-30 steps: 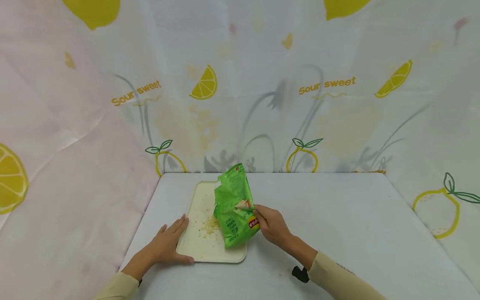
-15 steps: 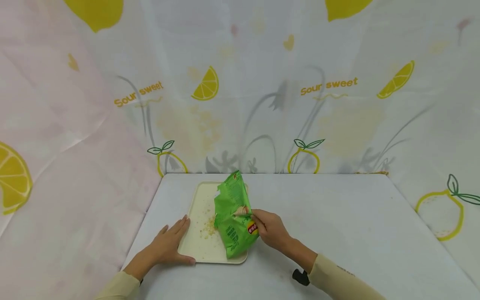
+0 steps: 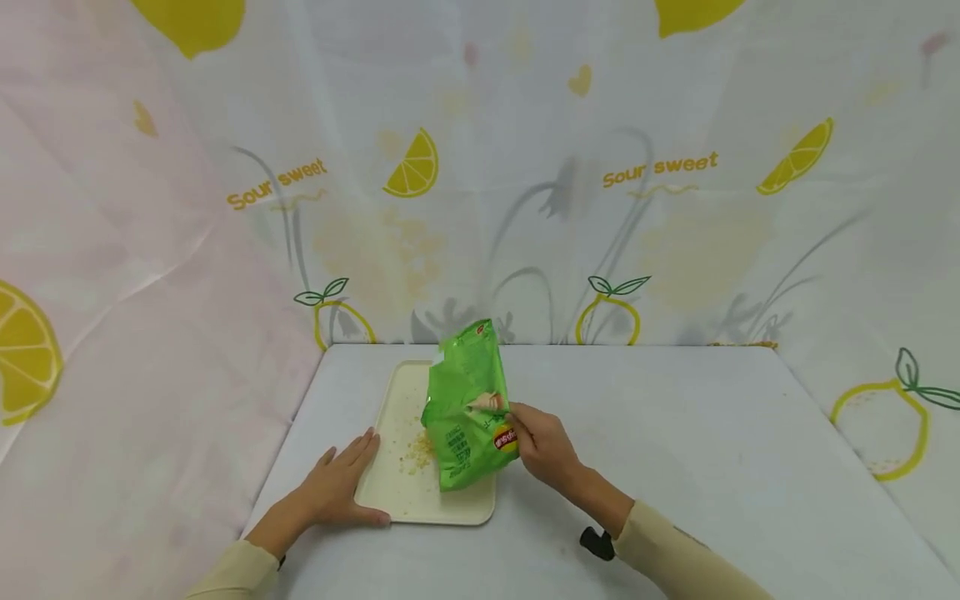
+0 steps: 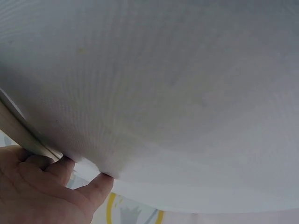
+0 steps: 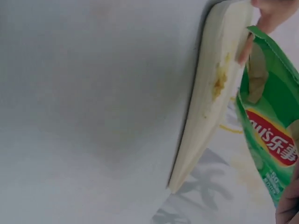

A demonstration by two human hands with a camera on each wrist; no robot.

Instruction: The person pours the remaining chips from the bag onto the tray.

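A green chip bag (image 3: pixel 465 400) with a red and yellow logo hangs tilted over the right part of a cream tray (image 3: pixel 457 508). My right hand (image 3: pixel 546 446) pinches the bag's right edge between thumb and fingers. Broken yellow chip crumbs (image 3: pixel 417 452) lie on the tray, left of the bag and partly hidden by it. My left hand (image 3: pixel 337 487) rests along the tray's left edge, fingers spread and the thumb at the near-left corner. In the right wrist view the bag (image 5: pixel 268 135) shows its logo above the gripping fingers, and crumbs (image 5: pixel 219 79) show on the tray.
The tray stands on a white table (image 3: pixel 660 450) near its left side. Behind the table hangs a white cloth (image 3: pixel 480 217) printed with lemons. A small black object (image 3: pixel 597 543) sits at the right wrist, by the sleeve.
The bag dipped toward me half a second ago and has now come back up, moving slightly away, still in my right hand. My left hand has stayed on the tray edge.
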